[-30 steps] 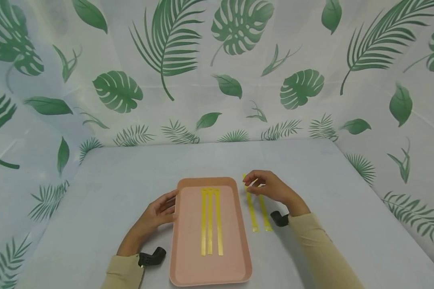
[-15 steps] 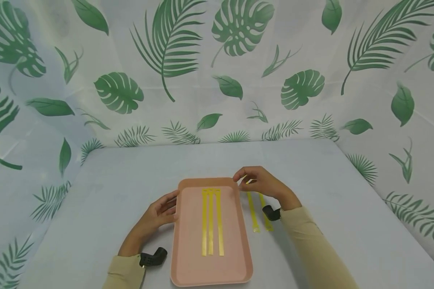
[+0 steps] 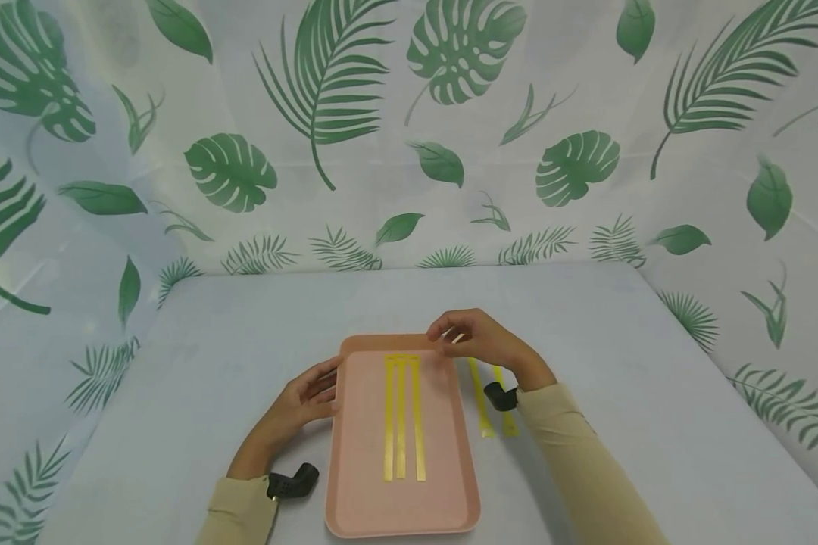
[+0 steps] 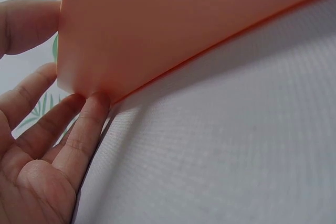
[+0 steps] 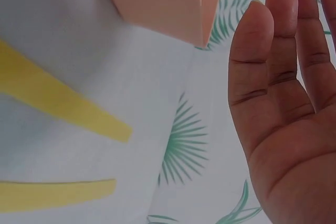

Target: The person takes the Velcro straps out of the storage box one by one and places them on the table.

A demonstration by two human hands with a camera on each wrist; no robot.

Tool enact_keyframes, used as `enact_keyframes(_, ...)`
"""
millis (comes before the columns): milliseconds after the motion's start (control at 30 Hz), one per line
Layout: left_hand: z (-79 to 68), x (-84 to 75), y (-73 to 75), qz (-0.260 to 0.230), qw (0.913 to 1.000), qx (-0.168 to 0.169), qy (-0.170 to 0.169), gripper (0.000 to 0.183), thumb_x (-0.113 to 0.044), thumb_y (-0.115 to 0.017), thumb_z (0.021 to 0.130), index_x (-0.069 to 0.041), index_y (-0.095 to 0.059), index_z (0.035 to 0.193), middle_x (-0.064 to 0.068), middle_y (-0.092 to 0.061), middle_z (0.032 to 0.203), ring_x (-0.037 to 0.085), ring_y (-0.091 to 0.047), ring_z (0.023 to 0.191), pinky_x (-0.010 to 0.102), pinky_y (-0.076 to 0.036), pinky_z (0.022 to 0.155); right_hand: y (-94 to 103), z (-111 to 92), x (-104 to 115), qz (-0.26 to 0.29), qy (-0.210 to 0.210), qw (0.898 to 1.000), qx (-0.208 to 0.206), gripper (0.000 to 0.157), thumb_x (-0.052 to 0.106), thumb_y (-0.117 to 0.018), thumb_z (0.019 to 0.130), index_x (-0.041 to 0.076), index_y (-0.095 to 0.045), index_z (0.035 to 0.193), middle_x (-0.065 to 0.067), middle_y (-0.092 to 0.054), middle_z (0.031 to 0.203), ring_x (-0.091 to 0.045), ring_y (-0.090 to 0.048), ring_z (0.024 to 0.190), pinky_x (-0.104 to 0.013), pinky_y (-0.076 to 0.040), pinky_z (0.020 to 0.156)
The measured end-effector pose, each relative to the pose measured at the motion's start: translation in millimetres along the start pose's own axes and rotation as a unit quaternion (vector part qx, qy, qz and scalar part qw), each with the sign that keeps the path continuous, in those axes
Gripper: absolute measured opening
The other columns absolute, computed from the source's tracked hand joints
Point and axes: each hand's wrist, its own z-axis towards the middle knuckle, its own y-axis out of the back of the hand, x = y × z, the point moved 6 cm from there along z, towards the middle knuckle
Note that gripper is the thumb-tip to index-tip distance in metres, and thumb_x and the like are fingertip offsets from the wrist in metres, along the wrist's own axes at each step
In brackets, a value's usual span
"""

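In the head view, a pink rectangular tray (image 3: 443, 454) lies on the table with three flat yellow strips (image 3: 401, 424) side by side in it. My left hand (image 3: 293, 401) is at the tray's left side. The left wrist view shows its fingertips (image 4: 96, 103) touching the tray's outer wall (image 4: 131, 35), the fingers nearly straight. Over the tray's far right corner is my right hand (image 3: 480, 338), its fingers loosely bent and nothing visible in them. Two more yellow strips (image 3: 480, 401) lie right of the tray, partly hidden under the right forearm.
A pale cloth covers the table (image 3: 266, 310). Behind and at the sides hangs a white curtain with green leaf prints (image 3: 235, 172). A small black camera (image 3: 293, 482) is worn on the left wrist, another black camera (image 3: 501, 396) on the right.
My right hand has moved left, from above the loose strips to the tray's far right corner. The left hand stays against the tray's left side. The head view has shifted slightly.
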Motion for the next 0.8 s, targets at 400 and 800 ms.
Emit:
enact_keyframes(400,1.9,2.3,1.7,0.002,1.0,0.002,0.004,0.076,0.002,-0.068,0.09,0.002,-0.027,0.155,0.028,-0.027,0.157,0.044,-0.029,0.143,0.024,-0.044,0.106,-9.9,13,7,0.003,0.012,1.0,0.02,0.022,0.001,-0.07,0.091,-0.005,-0.068,0.112,-0.019,-0.068,0.112,-0.031,-0.063,0.1,-0.045,-0.055,0.089)
enact_keyframes(800,1.3,3.1,1.8,-0.013,0.9998,0.011,0.004,0.077,0.001,-0.067,0.091,0.001,-0.025,0.156,0.028,-0.026,0.157,0.044,-0.029,0.144,0.025,-0.044,0.106,-23.7,27,15,-0.008,-0.007,0.998,0.058,0.025,0.004,-0.071,0.09,-0.004,-0.069,0.114,-0.017,-0.068,0.115,-0.028,-0.064,0.103,-0.043,-0.054,0.092)
